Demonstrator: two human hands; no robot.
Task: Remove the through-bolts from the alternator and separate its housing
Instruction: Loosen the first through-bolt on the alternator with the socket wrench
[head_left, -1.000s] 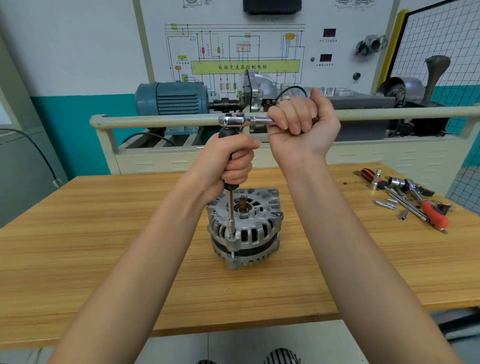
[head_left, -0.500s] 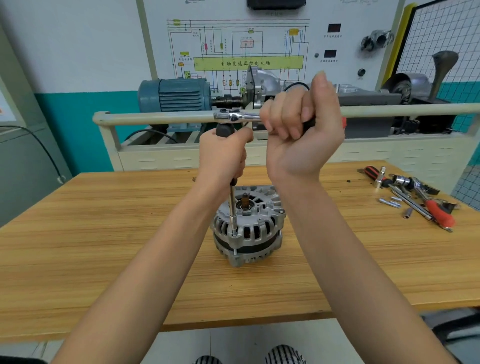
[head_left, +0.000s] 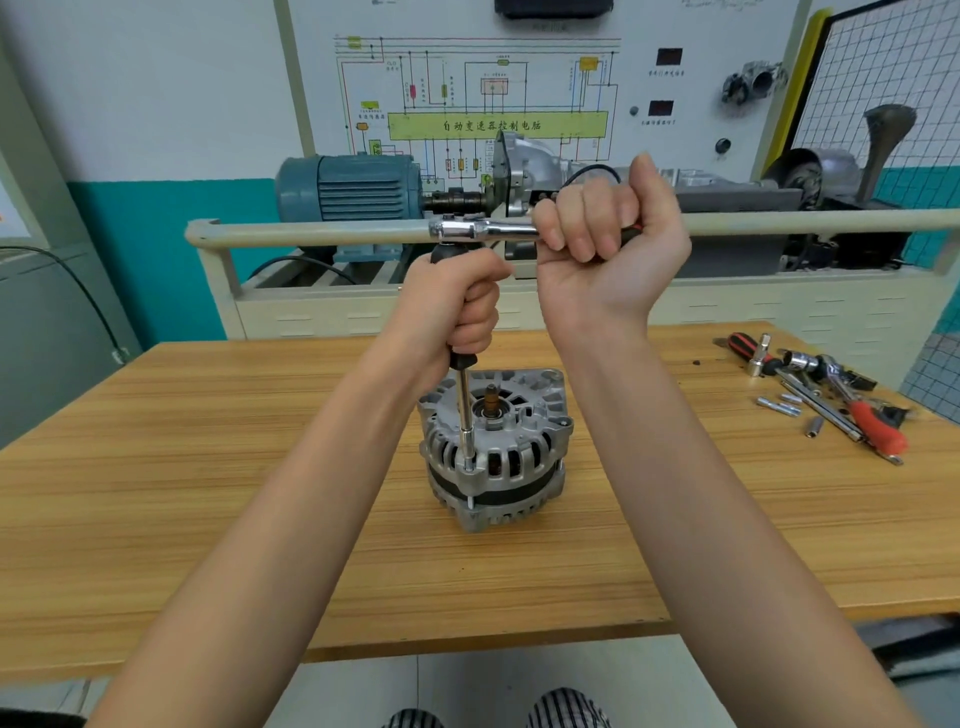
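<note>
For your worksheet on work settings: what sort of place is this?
Probably an automotive training workshop: a wiring-diagram teaching board, a motor-driven transmission demonstration rig, and an alternator on a wooden workbench.

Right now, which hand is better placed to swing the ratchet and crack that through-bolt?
Right hand: it grips the ratchet handle, the lever end. Left hand grips the upright extension over the alternator, so it only steadies.

Alternator (head_left: 493, 447) mid-table (head_left: 208, 519); loose tools (head_left: 831, 395) far right.
</note>
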